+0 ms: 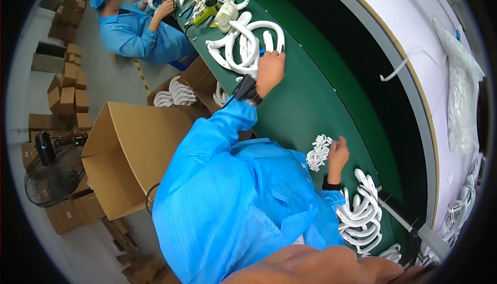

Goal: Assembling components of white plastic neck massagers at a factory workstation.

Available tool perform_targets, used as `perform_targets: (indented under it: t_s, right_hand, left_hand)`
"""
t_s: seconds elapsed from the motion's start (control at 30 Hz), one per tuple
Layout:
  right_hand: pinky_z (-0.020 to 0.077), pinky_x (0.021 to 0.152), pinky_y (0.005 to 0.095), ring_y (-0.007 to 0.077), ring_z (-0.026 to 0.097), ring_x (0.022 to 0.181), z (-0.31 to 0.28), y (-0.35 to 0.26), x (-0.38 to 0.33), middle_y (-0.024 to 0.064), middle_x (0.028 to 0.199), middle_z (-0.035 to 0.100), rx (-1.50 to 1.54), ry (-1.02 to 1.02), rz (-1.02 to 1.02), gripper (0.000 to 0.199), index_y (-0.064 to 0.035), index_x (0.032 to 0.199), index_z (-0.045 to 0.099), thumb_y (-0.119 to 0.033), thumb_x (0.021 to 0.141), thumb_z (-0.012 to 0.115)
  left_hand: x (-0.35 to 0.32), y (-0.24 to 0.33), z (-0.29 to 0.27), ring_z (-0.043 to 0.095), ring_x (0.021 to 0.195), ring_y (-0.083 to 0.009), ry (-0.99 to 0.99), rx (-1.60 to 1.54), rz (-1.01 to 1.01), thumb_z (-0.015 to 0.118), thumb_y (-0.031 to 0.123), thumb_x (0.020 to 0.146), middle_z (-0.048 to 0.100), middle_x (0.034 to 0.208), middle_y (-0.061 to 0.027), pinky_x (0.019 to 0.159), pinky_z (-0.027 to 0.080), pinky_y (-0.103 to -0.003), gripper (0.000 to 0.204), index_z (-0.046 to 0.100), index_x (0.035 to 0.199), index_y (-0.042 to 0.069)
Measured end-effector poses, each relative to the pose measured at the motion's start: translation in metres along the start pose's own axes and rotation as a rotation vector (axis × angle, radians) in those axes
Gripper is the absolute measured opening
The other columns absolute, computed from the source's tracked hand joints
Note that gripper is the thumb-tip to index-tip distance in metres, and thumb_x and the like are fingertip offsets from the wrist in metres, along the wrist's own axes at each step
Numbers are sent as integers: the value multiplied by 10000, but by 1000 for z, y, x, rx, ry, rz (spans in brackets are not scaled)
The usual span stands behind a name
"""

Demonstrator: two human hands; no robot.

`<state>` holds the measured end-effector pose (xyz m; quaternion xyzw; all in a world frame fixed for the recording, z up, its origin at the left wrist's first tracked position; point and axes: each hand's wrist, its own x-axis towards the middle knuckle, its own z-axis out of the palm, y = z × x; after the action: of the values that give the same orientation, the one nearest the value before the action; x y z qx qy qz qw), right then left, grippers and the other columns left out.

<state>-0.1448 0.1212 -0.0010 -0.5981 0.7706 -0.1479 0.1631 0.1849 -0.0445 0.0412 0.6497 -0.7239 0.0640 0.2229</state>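
My left hand (270, 74), with a black device strapped on its wrist, is at the far-left pile of white curved plastic pieces. Its fingers are closed on the end of a white looped plastic piece (282, 35); a small bit of blue shows beside the fingertips. More white loops (243, 51) overlap right next to it. My right hand (338, 155) is held beside a heap of small white plastic parts (318, 153). Its fingers look apart, and nothing shows in them. A stack of white curved pieces (362, 214) rests close to my right forearm.
A green table (295, 108) curves around me. At its far left lie a yellow-green power tool (206, 15) and loose bits. Cardboard boxes (140, 149) stand to my left, one holding white pieces (181, 92). A co-worker in blue (140, 35) sits beyond. A fan (52, 170) stands behind.
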Motion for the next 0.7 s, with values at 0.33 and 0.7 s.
perform_targets:
  t_s: [0.33, 0.7]
  right_hand:
    - [481, 700, 431, 335, 616, 819, 46, -66, 97, 161, 872, 646, -58, -118, -191, 340, -37, 1086, 568, -221, 804, 614]
    - [490, 671, 446, 376, 594, 799, 51, 40, -10, 209, 910, 583, -336, -139, 43, 317, -46, 1017, 559, -254, 792, 637]
  left_hand:
    - [-31, -145, -15, 578, 891, -242, -745, 197, 183, 592, 88, 723, 595, 935, -62, 756, 408, -539, 206, 665, 903, 154]
    - [-9, -132, -71, 556, 914, -321, -507, -195, 201, 664, 113, 723, 582, 892, -122, 946, 346, -503, 347, 581, 1053, 45]
